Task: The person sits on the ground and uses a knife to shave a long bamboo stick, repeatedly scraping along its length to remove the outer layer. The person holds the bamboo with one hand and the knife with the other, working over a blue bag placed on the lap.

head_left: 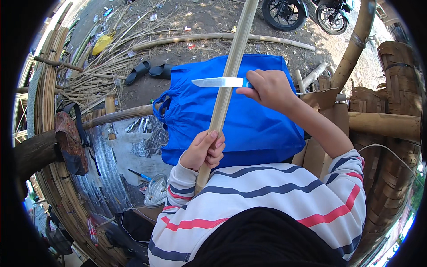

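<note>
A long, pale bamboo strip (227,78) is held upright-ish, tilted slightly right toward the top, w/ its lower end tucked against the striped sleeve and its upper end running out past the top edge of the picture. The strip looks flat, smooth, straw-coloured, of even width, w/ a faint lengthwise grain. It is clenched low down by the left hand (203,151), fingers wrapped round it and thumb laid along the front.

Above that grip, a knife (219,82) w/ a bright steel blade and blue handle is grasped in the right hand (267,89), fist closed on the handle. The blade is laid across the strip, roughly level, pointing to the person's left, edge touching the bamboo approx. midway up the visible length.

Behind both grips, a big blue fabric bag (249,120) w/ loop handles is seen, resting on a thick bamboo pole (120,115). To the left of the left-hand grip, a silvery sheet (138,138) is spread; a small blue-handled tool (140,174) lies on it. Farther beyond, on bare ground, a pair of black sandals (149,71), split bamboo scraps (95,75) and a long pole are scattered. Two motorbike wheels (307,15) are visible past the right-hand grip. Woven bamboo baskets (398,84) are stacked to the right.
</note>
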A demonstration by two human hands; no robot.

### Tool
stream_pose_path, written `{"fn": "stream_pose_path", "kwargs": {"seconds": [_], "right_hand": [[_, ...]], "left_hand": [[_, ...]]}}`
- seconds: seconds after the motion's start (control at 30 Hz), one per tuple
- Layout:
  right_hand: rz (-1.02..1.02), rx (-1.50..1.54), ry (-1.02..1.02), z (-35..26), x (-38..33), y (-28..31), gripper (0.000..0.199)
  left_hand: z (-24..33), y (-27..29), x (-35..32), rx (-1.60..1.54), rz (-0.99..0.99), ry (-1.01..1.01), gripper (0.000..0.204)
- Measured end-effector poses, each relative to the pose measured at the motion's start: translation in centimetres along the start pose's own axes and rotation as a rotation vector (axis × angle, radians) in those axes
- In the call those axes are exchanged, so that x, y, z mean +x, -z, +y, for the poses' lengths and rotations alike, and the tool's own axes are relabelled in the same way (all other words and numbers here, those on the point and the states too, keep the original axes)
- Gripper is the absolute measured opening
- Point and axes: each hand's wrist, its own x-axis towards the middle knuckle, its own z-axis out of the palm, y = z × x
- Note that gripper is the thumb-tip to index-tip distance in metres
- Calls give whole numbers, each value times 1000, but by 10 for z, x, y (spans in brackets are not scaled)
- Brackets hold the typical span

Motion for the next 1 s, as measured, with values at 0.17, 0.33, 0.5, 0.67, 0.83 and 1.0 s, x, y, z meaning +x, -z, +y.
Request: {"fn": "stream_pose_path", "kwargs": {"seconds": [0.17, 0.33, 0.5, 0.67, 0.83, 1.0], "right_hand": [[35, -153, -413, 68, 6, 18, 38], [-52, -36, -110, 23, -3, 6, 43], [56, -73, -321, 31, 5, 1, 44], [-10, -100, -12, 31, -9, 3, 49], [20, -68, -229, 37, -4, -4, 45], [-53, 29, -12, 30, -1, 0, 45]], "left_hand": [[-18, -9, -7, -143, -35, 26, 38], [-18, -6, -1, -159, 2, 43, 37], [-20, -9, -1, -133, 23, 43, 37], [-21, -12, -8, -96, 7, 75, 36], [-19, -10, -1, -87, 38, 77, 34], [-11, -10, -3, -66, 82, 6, 34]]}}
